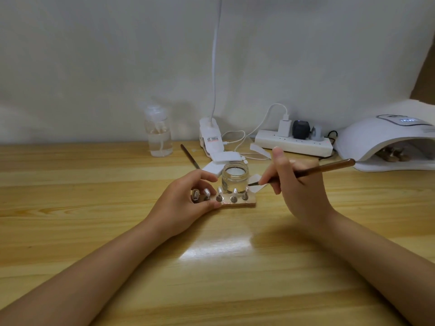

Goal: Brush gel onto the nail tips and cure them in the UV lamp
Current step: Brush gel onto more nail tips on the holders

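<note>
Hands are working together: left hand is gripping the holder; right hand is pinching the brush, whose strokes should stay light on each nail tip.

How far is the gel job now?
Done: another set already sits inside the lamp. In hand: left hand steadies the holder; right hand holds the brush near the rightmost tip. Left: finishing brushing, then curing.
</note>
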### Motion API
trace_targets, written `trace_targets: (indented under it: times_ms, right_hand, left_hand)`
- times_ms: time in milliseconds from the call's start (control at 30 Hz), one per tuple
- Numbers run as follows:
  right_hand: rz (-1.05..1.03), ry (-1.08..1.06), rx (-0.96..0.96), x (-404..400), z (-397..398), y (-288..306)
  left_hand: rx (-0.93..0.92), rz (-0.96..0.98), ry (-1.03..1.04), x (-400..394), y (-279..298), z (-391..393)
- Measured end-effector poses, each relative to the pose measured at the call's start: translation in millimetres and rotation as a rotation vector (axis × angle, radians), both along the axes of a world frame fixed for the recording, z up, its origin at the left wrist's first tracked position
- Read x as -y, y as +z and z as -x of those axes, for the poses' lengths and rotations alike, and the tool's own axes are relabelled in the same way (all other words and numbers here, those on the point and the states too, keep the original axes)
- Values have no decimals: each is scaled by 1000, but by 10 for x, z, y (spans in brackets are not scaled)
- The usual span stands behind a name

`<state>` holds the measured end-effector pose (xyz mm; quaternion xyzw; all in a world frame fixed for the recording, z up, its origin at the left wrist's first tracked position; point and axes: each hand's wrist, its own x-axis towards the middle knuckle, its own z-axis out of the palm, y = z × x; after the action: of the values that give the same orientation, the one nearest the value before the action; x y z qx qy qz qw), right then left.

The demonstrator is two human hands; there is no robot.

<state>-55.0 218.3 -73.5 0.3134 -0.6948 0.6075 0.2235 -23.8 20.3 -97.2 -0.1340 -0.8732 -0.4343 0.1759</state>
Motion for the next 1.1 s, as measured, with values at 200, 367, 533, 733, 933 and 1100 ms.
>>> trace_targets:
  times_ms: [200, 367, 533, 733, 933, 1100]
  right_hand:
    - [-35, 73, 0, 18, -15, -1]
    - [11, 32, -28, 9, 6, -13]
    - [-53, 4, -46, 14, -6, -21]
    - [4, 75, -57, 89, -35, -3]
    - [-199, 77, -125, 169, -64, -60]
    - [-174, 111, -128, 177, -78, -73]
  left_hand:
    - [2, -2, 2, 5, 5, -6]
    - [2, -6, -1, -1, 10, -4]
    - [7, -7, 0, -1, 10, -8]
    - [9, -11, -3, -4, 2, -6]
    - [-1, -28, -13, -13, -3, -5]
    - [-13, -25, -17, -16, -1, -11]
